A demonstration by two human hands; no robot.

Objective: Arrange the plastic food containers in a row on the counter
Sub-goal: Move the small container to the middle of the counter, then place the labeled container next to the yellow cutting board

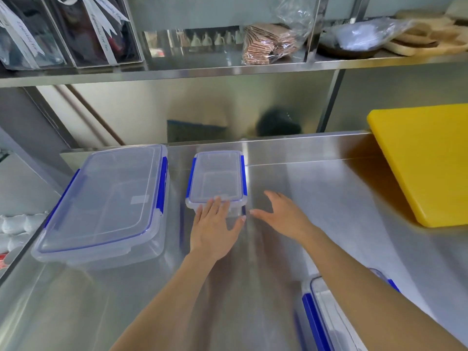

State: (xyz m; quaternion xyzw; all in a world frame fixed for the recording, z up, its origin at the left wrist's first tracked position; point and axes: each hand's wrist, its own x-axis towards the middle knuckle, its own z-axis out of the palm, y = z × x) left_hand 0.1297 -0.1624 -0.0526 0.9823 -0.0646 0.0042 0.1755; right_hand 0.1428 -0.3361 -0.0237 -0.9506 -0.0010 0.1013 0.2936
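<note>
A large clear container (pixel 106 206) with blue clips lies at the left of the steel counter (pixel 316 198). A small clear container (pixel 217 176) with blue clips stands in the middle, near the back. My left hand (pixel 215 229) rests flat against its near end, fingers spread and touching the lid's edge. To the right, my right hand (pixel 281 214) hovers open just off the small container's right corner, holding nothing. A third clear container (pixel 326 323) with blue clips sits at the bottom right, partly hidden under my right forearm.
A thick yellow cutting board (pixel 425 160) leans at the right. Above the counter, a steel shelf (pixel 228 69) carries bags and boxes. The counter's left edge drops off beside the large container, with white objects (pixel 17 224) below.
</note>
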